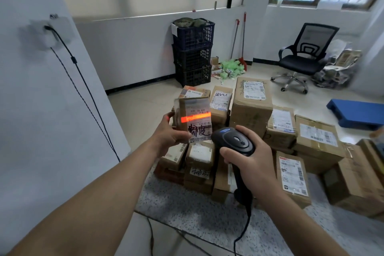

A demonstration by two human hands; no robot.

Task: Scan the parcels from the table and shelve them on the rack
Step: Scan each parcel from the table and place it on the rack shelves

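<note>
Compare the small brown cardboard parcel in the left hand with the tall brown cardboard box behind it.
The small brown cardboard parcel is held up by the left hand; the tall brown cardboard box stands among other parcels on the speckled grey table. The parcel is much smaller than the box. A red scan line crosses the parcel's label, none the box's. Both are cardboard with white labels.

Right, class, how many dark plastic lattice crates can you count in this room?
3 dark plastic lattice crates, stacked in one column against the back wall: top crate, middle crate, bottom crate on the floor. None seems hidden.
</note>
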